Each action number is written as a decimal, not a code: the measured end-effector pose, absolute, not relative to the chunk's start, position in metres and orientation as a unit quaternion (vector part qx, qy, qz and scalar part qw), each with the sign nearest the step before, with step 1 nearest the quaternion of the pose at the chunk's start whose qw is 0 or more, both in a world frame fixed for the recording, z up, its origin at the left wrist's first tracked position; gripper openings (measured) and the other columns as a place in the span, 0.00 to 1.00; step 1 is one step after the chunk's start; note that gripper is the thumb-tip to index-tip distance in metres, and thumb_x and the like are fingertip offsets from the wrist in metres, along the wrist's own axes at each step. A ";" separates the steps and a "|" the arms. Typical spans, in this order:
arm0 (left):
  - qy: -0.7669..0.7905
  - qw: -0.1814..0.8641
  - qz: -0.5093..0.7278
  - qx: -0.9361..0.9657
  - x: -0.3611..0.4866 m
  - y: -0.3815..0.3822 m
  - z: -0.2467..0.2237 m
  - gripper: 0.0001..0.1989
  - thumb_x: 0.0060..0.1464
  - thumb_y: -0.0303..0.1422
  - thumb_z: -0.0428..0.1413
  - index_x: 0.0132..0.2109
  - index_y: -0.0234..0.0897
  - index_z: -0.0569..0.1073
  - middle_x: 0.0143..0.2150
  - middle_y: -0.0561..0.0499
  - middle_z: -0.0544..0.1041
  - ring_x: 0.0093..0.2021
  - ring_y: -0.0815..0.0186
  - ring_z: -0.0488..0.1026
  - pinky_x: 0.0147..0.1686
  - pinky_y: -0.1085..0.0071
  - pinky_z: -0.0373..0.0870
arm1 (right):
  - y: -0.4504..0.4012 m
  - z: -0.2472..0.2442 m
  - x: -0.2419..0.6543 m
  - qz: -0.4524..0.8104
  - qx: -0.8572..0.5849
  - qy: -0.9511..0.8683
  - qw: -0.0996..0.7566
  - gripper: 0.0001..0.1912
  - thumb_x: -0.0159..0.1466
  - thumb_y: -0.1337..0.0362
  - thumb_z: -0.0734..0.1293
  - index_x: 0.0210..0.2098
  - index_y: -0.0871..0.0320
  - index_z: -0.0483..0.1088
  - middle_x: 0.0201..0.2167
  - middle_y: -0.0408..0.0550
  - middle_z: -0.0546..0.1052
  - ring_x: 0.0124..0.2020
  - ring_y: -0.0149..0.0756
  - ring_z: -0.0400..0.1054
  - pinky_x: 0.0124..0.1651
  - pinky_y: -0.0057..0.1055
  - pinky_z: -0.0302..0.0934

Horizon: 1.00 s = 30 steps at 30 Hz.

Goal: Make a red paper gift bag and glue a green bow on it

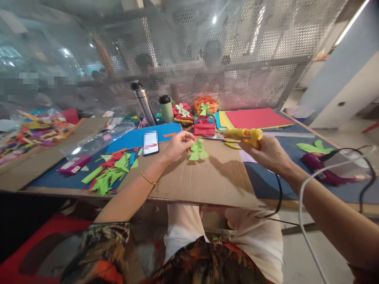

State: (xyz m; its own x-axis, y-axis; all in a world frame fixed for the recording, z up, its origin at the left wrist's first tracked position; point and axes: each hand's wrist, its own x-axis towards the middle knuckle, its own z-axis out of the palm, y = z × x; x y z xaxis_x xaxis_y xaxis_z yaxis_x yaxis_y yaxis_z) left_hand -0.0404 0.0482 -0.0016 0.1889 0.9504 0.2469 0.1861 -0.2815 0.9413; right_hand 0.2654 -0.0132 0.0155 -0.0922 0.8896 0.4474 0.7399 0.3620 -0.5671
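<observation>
My left hand (181,144) is closed in a pinch at the left edge of a light green paper bow (199,151), just above the cardboard. A speck of red shows by the fingertips; I cannot make out whether it is held. My right hand (271,152) is wrapped round a yellow hot glue gun (244,135), its nozzle pointing left, to the right of the bow and apart from it. Behind the bow stands a small red paper bag (205,127). Scissors (214,137) and yellow-handled pliers (232,145) lie near the nozzle.
A phone (151,142) rests by a blue sheet (130,138). Green and red paper scraps (111,171) lie left. Two bottles, one steel (145,103), one green (166,110), stand behind. Red sheets (260,118) are at back right. A pale cable (302,197) loops beside my right arm.
</observation>
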 end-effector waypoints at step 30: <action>0.343 0.438 0.491 0.670 -0.008 0.045 -0.011 0.08 0.56 0.23 0.61 0.44 0.34 0.74 0.36 0.51 0.75 0.32 0.72 0.73 0.30 0.76 0.73 | 0.036 -0.007 0.222 0.425 -0.504 -0.511 0.552 0.22 0.43 0.48 0.80 0.27 0.56 0.74 0.24 0.46 0.79 0.20 0.29 0.63 0.23 0.30 0.57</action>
